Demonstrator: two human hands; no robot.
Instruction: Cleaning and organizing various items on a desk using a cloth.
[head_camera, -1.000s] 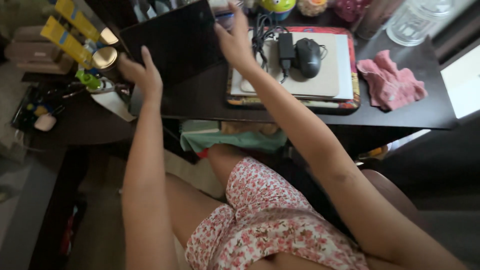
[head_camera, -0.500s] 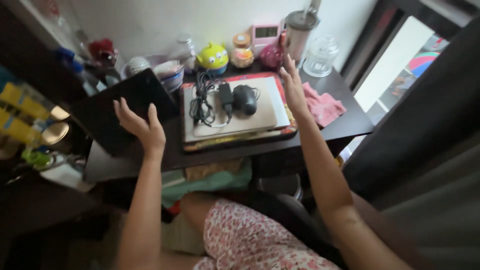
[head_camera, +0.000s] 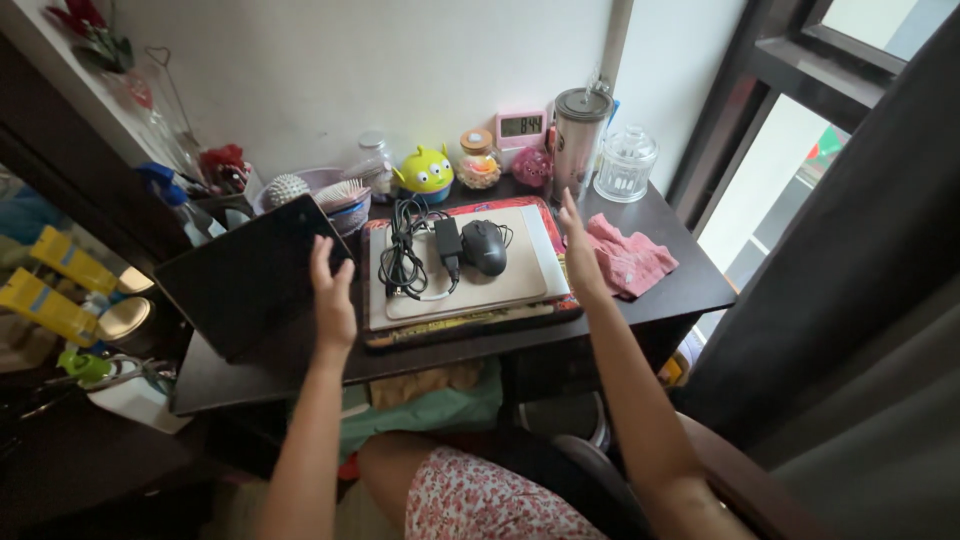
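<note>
Home bedroom desk corner: cluttered dark desk (head_camera: 690, 285), toy figure (head_camera: 426, 170), digital clock (head_camera: 521, 127), curtain (head_camera: 850, 250), window.

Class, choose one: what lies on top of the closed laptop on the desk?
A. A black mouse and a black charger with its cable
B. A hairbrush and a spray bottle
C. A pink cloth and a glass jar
A: the black mouse and the black charger with its coiled cable rest on the closed laptop.

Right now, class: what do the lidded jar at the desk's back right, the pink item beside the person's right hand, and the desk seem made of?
Lidded jar: probably clear glass; it is see-through with bright glints. Pink item: soft cloth, crumpled and matte. Desk: dark wood or laminate, smooth with a faint sheen. Right hand hovers open beside the cloth.
</note>
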